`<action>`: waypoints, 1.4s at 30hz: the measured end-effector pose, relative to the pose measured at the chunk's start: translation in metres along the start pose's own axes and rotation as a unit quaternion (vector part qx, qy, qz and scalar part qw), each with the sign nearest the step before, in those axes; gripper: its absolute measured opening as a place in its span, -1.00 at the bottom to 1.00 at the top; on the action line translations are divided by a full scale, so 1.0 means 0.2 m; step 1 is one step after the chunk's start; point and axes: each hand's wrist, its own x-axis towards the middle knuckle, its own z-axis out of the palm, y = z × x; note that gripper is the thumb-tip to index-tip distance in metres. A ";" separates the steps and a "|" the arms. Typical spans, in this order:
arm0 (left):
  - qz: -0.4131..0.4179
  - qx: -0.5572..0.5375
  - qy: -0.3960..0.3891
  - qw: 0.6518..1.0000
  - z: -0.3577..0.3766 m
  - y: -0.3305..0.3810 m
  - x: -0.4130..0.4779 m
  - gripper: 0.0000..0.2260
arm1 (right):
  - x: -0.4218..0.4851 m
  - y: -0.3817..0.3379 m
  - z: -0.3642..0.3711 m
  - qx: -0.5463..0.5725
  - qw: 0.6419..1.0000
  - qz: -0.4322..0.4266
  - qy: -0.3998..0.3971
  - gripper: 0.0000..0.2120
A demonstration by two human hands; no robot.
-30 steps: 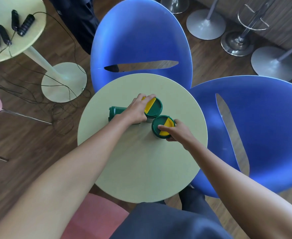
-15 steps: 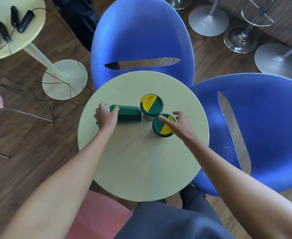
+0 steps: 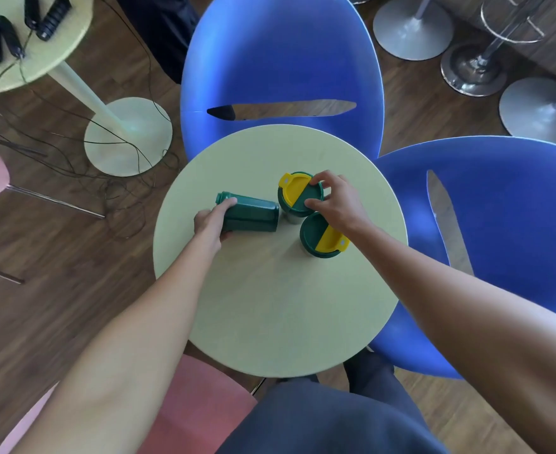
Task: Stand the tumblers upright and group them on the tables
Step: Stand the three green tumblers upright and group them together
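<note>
Left hand (image 3: 211, 224) curls around the lying green tumbler (image 3: 249, 213) near the round table's (image 3: 270, 316) centre; right hand (image 3: 334, 201) pinches the far upright tumbler's lid (image 3: 298, 191).

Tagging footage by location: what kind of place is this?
Probably a café or lounge seating area: a small round table, blue shell chairs around it, and chrome bar-stool bases on a wood floor.
</note>
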 end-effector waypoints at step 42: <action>0.256 0.115 -0.066 0.957 0.04 -0.26 -0.53 -0.59 | -0.03 -0.02 0.01 -0.015 1.000 0.017 -0.012 -0.64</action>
